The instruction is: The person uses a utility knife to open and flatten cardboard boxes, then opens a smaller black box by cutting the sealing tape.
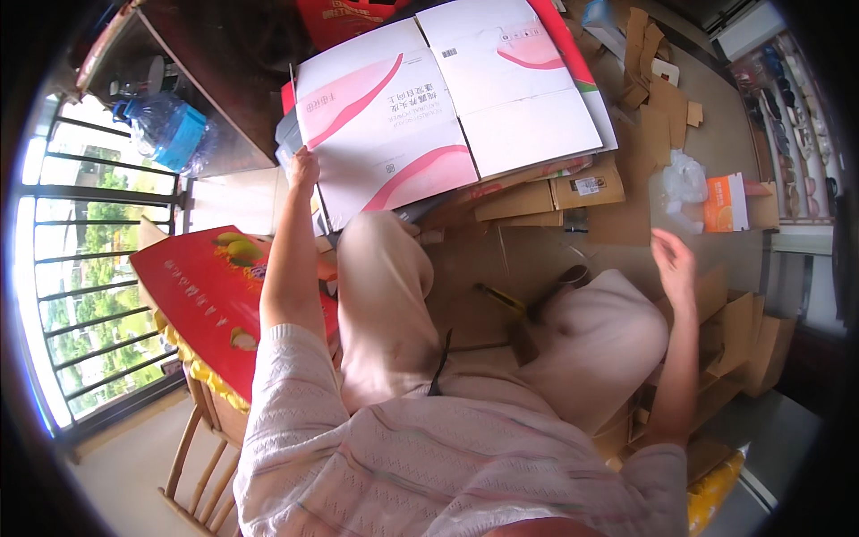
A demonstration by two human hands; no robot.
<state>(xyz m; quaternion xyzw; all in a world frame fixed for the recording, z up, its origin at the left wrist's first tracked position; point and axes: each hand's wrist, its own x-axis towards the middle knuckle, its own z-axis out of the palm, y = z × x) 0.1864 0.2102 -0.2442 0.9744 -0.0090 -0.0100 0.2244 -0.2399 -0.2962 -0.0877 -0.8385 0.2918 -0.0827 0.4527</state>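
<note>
While I'm sitting here with my knees up, my left hand (303, 169) is stretched out in front of me and clamped on the near left edge of a big flattened white carton with pink swooshes (394, 125), fingers curled over the edge so it's pinched tight. That carton lies on top of a messy pile of more flat boxes, with a second white-and-pink sheet (519, 80) right beside it, touching along the middle. My right hand (676, 264) is just hanging in the air off to my right, fingers spread loosely apart and holding nothing. Down between my legs there's a yellow utility knife (501, 300) on the brown cardboard floor covering. Left of my arm is a red gift box with fruit pictures (201, 300) resting on a wooden chair (192, 456). Further right, an orange and white carton (725, 203) sits near some crumpled clear plastic (684, 179).
</note>
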